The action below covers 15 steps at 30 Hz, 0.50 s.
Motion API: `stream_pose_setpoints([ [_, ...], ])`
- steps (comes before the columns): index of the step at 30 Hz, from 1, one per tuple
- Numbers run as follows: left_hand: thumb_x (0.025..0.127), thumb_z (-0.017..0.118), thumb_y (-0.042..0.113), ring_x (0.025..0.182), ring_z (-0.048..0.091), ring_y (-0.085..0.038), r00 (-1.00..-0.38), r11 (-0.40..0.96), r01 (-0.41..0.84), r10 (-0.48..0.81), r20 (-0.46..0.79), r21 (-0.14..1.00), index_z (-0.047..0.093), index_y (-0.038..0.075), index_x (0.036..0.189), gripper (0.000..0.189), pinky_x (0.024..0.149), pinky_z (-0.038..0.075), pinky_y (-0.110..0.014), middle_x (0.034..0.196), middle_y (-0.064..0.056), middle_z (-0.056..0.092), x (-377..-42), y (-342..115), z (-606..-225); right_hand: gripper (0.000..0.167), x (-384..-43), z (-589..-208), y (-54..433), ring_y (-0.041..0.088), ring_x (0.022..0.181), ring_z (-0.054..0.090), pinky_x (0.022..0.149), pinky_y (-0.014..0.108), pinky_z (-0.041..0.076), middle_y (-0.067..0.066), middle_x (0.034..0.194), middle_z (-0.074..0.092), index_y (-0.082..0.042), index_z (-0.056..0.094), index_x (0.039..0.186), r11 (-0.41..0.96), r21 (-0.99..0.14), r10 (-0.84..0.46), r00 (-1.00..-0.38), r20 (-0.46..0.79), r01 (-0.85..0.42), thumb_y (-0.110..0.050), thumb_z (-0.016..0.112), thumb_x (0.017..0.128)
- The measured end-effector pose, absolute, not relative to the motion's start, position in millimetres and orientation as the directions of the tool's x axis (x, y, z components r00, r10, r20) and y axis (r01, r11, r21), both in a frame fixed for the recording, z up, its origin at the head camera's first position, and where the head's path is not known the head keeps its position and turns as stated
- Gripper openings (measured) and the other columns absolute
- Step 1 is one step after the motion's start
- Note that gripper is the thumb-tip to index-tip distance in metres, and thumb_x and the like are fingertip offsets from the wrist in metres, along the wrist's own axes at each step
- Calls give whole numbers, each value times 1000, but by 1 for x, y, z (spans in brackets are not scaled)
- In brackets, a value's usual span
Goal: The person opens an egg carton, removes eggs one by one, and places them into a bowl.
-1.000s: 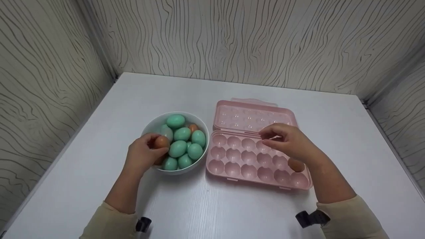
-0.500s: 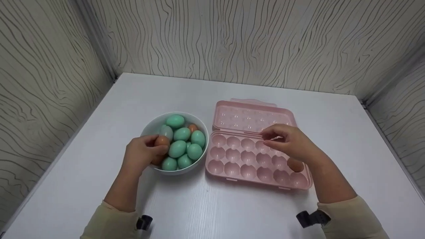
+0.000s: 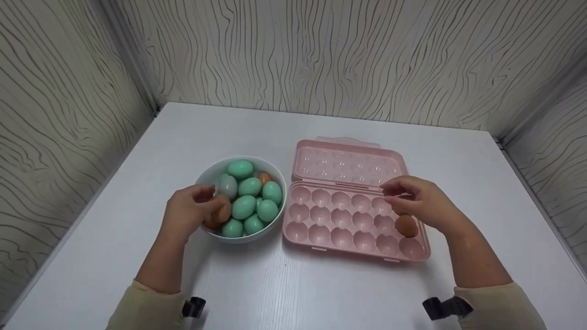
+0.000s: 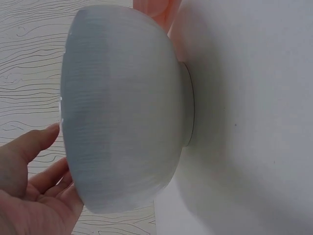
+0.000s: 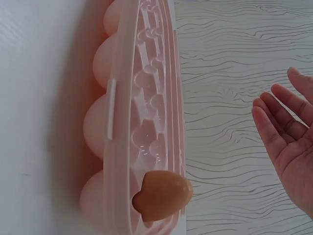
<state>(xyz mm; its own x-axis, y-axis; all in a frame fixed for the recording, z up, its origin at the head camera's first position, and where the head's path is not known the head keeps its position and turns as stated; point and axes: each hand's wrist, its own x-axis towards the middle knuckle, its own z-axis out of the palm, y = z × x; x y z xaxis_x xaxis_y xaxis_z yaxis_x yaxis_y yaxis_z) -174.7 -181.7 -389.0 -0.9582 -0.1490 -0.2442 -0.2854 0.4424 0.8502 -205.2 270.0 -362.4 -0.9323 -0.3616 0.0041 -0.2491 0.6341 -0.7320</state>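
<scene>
A white bowl holds several green eggs, a pale grey-green egg and brown eggs. My left hand is over the bowl's left rim, its thumb and fingers spread beside a brown egg; nothing looks pinched between them. In the left wrist view the bowl's wall hides its contents. My right hand hovers over the right end of the pink egg carton, fingers loosely extended and holding nothing. Below it a brown egg sits in a cup; brown shows behind the thumb too.
The carton's lid lies folded back behind the cups. Bowl and carton stand side by side, nearly touching, on a white table. Wood-patterned panels enclose the table at the back and sides.
My left hand has let go of the brown egg it held and drawn slightly left; the egg lies lower in the bowl. My right hand has moved right over the carton, uncovering more cups.
</scene>
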Motion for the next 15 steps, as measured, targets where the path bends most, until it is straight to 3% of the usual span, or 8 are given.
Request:
stream_pose_setpoints([
  [15, 80, 70, 30, 115, 51, -15, -981, 327, -188, -109, -161, 926, 56, 14, 123, 48, 96, 42, -31, 123, 0, 56, -178, -156, -367, 38, -197, -391, 324, 9, 97, 58, 78, 14, 46, 8, 110, 61, -8, 60, 114, 700, -699, -226, -974, -21, -147, -32, 65, 84],
])
